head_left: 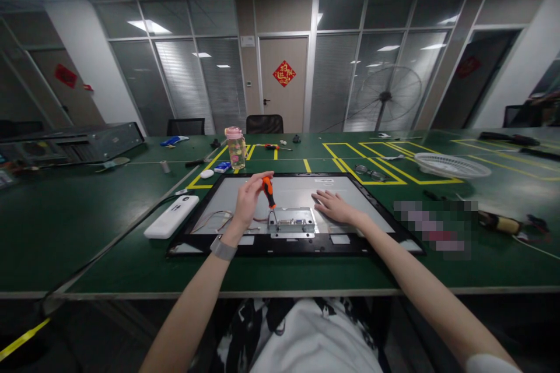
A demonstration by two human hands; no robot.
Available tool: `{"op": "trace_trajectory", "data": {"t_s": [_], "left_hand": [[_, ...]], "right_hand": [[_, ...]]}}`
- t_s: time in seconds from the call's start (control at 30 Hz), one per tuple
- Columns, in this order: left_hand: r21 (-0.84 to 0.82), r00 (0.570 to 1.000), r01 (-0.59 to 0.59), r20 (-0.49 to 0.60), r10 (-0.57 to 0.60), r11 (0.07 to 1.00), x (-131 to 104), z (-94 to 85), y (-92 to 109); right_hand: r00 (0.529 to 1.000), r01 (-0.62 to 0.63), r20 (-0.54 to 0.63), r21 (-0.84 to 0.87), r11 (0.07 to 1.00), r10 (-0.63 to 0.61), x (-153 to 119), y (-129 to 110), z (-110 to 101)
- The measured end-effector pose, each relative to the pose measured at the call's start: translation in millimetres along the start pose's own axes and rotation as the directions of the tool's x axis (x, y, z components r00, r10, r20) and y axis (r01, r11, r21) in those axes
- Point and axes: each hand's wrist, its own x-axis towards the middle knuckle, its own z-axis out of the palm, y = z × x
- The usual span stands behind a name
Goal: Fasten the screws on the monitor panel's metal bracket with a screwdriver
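Observation:
A flat display panel (371,210) with a black frame lies back side up in front of me. Near its front edge sits a silver metal bracket box (291,221) with connector ports. My left hand (249,198) is closed on an orange and black screwdriver (268,192), held nearly upright with its tip at the box's left end. Loose thin wires (214,218) lie on the panel left of the box. My right hand (335,207) rests flat on the panel, right of the box, fingers stretched out and holding nothing.
A white power bank (171,217) lies left of the panel. Behind it stand a pink-lidded bottle (236,148) and a blue box (223,167). Another screwdriver (272,147), eyeglasses (370,173) and a white basket (450,166) lie farther back. A metal computer case (105,143) is far left.

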Motion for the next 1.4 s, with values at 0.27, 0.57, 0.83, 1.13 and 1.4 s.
{"op": "trace_trajectory", "data": {"t_s": [0.27, 0.57, 0.83, 1.13, 1.4], "left_hand": [[0.124, 0.999, -0.045, -0.005, 0.046, 0.991, -0.6, -2.3, -0.9], [0.115, 0.998, -0.052, -0.015, 0.054, 0.992, 0.2, -2.6, -2.6], [-0.011, 0.999, 0.009, 0.032, -0.008, 1.000, 0.6, -2.7, -3.1], [-0.014, 1.000, 0.006, 0.015, -0.006, 1.000, 0.7, -2.4, -2.7], [-0.038, 1.000, -0.009, -0.005, 0.009, 0.999, 0.2, 0.5, 2.0]], "right_hand": [[1.000, 0.004, -0.002, -0.011, 1.000, -0.004, 1.1, 1.8, 1.5], [1.000, 0.013, -0.003, -0.007, 1.000, -0.013, 1.7, 1.7, 2.1], [1.000, 0.014, -0.007, -0.010, 1.000, -0.014, 1.1, 1.1, 2.1], [1.000, -0.002, 0.007, -0.017, 1.000, 0.002, 1.0, 0.6, 0.9], [1.000, 0.005, 0.005, -0.015, 1.000, -0.004, 0.5, 0.6, 0.8]]}}
